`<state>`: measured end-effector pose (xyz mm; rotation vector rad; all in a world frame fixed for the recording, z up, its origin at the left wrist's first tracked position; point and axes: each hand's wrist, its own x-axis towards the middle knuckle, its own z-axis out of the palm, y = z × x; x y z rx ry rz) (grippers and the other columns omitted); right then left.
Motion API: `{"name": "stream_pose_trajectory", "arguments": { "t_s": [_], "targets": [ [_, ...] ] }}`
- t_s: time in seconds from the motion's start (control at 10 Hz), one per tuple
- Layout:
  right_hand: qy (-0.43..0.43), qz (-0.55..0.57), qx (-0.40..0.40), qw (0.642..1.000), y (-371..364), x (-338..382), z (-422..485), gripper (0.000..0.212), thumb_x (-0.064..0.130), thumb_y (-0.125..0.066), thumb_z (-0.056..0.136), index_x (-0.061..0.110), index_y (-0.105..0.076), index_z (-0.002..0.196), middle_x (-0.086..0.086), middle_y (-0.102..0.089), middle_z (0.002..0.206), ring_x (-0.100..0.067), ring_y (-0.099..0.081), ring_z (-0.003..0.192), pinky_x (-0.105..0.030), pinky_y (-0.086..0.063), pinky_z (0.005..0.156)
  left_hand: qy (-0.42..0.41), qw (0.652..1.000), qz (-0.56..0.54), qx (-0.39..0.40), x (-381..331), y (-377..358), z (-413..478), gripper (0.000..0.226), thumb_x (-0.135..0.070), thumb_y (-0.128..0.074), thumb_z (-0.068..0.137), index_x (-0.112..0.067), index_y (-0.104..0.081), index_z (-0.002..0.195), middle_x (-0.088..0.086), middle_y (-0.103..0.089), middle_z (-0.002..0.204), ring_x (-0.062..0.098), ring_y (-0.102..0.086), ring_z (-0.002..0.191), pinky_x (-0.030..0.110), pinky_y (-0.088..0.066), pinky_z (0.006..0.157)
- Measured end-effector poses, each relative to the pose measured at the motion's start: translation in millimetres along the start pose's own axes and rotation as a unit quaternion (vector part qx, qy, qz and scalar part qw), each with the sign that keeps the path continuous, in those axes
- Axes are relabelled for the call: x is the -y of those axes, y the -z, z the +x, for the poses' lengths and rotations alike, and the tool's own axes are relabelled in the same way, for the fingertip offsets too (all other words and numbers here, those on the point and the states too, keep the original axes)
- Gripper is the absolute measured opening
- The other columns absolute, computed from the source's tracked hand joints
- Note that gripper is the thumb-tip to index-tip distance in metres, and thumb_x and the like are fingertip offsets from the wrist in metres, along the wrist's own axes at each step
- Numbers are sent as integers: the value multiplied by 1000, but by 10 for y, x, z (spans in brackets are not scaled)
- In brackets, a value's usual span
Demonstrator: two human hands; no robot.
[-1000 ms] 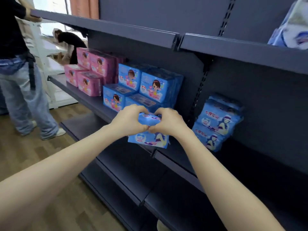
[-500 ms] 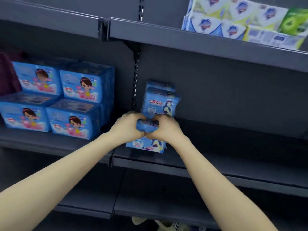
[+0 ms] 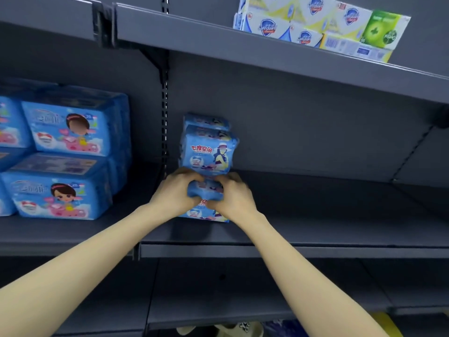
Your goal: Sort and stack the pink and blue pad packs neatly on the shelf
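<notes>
A small blue pad pack [image 3: 206, 192] sits between my two hands on the dark grey middle shelf [image 3: 315, 249]. My left hand [image 3: 176, 192] grips its left side and my right hand [image 3: 232, 194] grips its right side. The pack rests low, right in front of a short pile of matching blue packs [image 3: 209, 149] that stands against the shelf's back wall. Larger blue packs with a cartoon girl [image 3: 60, 186] are stacked two high on the left section of the same shelf. No pink packs are in view.
Soap boxes in white, yellow and green [image 3: 315, 25] lie on the upper shelf at the right. A slotted upright [image 3: 165, 113] divides the two shelf sections. The middle shelf's right part [image 3: 340, 210] is bare. A lower shelf [image 3: 218, 300] runs beneath my arms.
My view has swung right, so the pink packs and the person on the left dropped out of sight. Both hands carried the small blue pack onto the shelf, up against the pile.
</notes>
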<state>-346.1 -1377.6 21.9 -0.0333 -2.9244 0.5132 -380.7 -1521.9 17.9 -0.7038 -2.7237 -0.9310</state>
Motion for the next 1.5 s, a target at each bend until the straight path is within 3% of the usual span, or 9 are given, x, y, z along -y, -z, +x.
{"name": "stream_pose_trajectory", "arguments": {
  "t_s": [0.4,0.8,1.0,1.2,1.3,1.4,1.5],
  "targets": [
    [29,-34,-5,999,-185,-35,176,58,9,-62,80,15,-42,135,-8,-38,135,-34,-44,117,-32,-39,96,8,1000,-14,-19,190,-61,69,42,-8,-71,73,-12,-63,114,5,-54,124,23,-54,114,30,-43,91],
    [20,-48,-1,999,-220,-31,201,61,13,-62,84,16,-37,139,-6,-34,139,-34,-39,118,-36,-45,92,-1,1000,-9,-9,252,-83,91,37,-6,-67,77,-10,-61,113,8,-53,124,26,-54,112,35,-45,91],
    [14,-54,1,998,-224,-9,197,61,17,-62,85,18,-36,141,-5,-34,139,-34,-39,119,-37,-46,92,-4,1000,-11,12,268,-70,74,35,-9,-63,82,-11,-57,116,7,-49,128,26,-53,112,35,-45,89],
    [-20,-77,17,997,-190,78,157,62,17,-59,87,20,-31,142,-3,-31,141,-32,-35,121,-35,-47,80,1,997,26,78,255,5,99,44,-18,-63,84,-17,-49,126,3,-42,137,22,-47,121,33,-42,96],
    [-33,-99,34,994,-147,122,169,63,18,-58,87,19,-30,143,-3,-32,142,-32,-32,123,-35,-46,86,-1,993,47,105,241,99,-1,55,-20,-60,86,-19,-42,137,0,-35,146,22,-41,128,32,-40,100],
    [-34,-107,40,993,-141,183,138,64,18,-58,87,18,-29,143,-6,-32,143,-34,-29,126,-42,-42,99,-15,994,83,67,291,230,-232,54,-20,-57,85,-22,-44,136,-5,-35,147,25,-42,128,39,-46,95],
    [-13,-98,19,995,-126,276,57,62,19,-58,86,19,-33,142,-6,-34,143,-35,-28,129,-44,-38,103,-23,997,80,4,344,476,-472,53,-21,-58,84,-21,-46,136,-5,-39,147,22,-41,130,39,-43,100]
  ]
}}
